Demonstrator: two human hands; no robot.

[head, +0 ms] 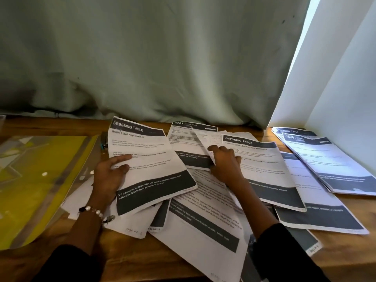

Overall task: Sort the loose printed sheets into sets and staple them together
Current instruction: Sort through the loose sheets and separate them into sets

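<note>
Several loose printed sheets with dark header and footer bands lie fanned over the wooden table [30,259]. My left hand [108,176] holds a "Dressing Table – Bottle Label Replacement" sheet [146,165] by its left edge, thumb on top. My right hand [225,165] rests on the pile and pinches the lifted edge of a sheet [200,139] beside another "Dressing Table" sheet [264,165]. More sheets [203,224] spread out under both arms. A stapler [103,140] peeks out behind the left sheet's top corner, mostly hidden.
A yellow plastic folder [36,180] lies at the left. A separate stack of sheets [325,159] sits at the right by the white wall [341,94]. A grey-green curtain [142,58] hangs along the table's back edge.
</note>
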